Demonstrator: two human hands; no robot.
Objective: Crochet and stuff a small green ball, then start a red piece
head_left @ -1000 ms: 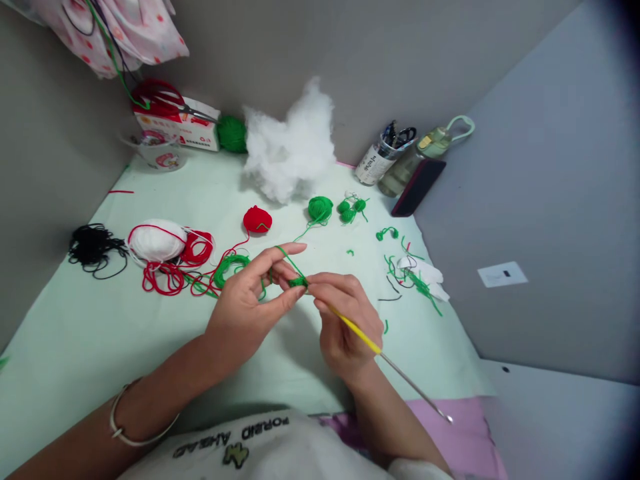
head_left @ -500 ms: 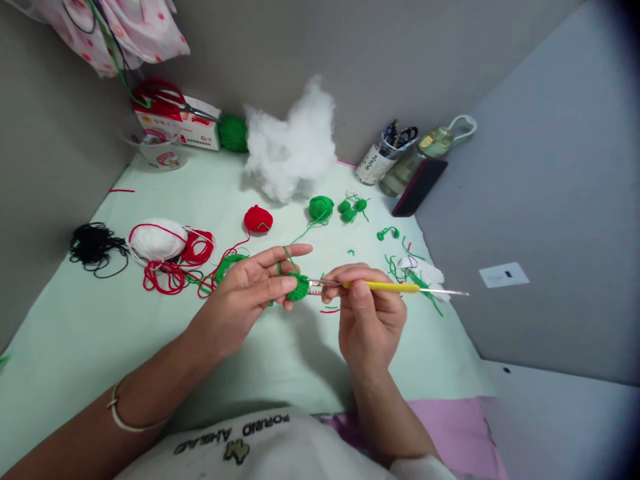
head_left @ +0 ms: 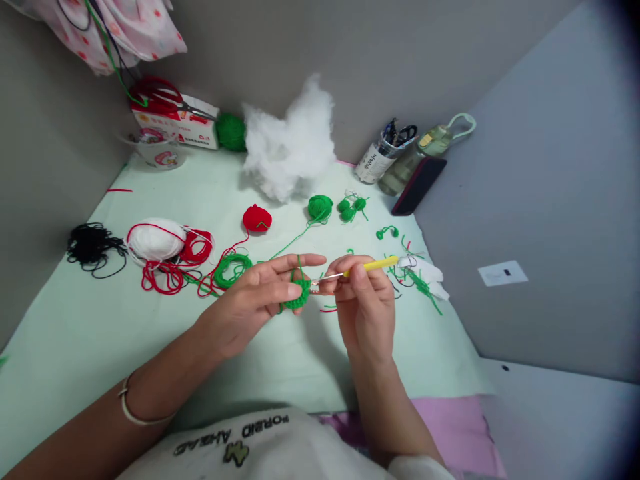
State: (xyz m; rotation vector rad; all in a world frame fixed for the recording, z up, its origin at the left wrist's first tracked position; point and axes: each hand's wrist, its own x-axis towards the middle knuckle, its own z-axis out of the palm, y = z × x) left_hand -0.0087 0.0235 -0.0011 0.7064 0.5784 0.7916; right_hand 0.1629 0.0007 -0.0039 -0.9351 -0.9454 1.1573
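Observation:
My left hand (head_left: pixel 260 290) pinches a small green crochet piece (head_left: pixel 297 297) between thumb and fingers, its index finger stretched out with green yarn looped over it. That yarn runs back to a green yarn ball (head_left: pixel 320 209) on the table. In my right hand (head_left: pixel 366 297) is a crochet hook with a yellow handle (head_left: pixel 377 265); its metal shaft points left, the tip at the edge of the green piece. A small metallic bit shows between the right fingertips and the piece, too small to name.
Left of my hands lie a coil of green yarn (head_left: pixel 233 270), a red yarn ball (head_left: pixel 257 219), white yarn (head_left: pixel 156 239) and black yarn (head_left: pixel 95 243). White stuffing (head_left: pixel 290 143) sits at the back. A pen cup (head_left: pixel 376 162), bottle (head_left: pixel 400 170) and phone (head_left: pixel 419 187) stand back right.
Both hands have shifted slightly, the left a little right and lower. The hook has tilted, its handle end now higher and less of its far end showing. The green coil is more visible.

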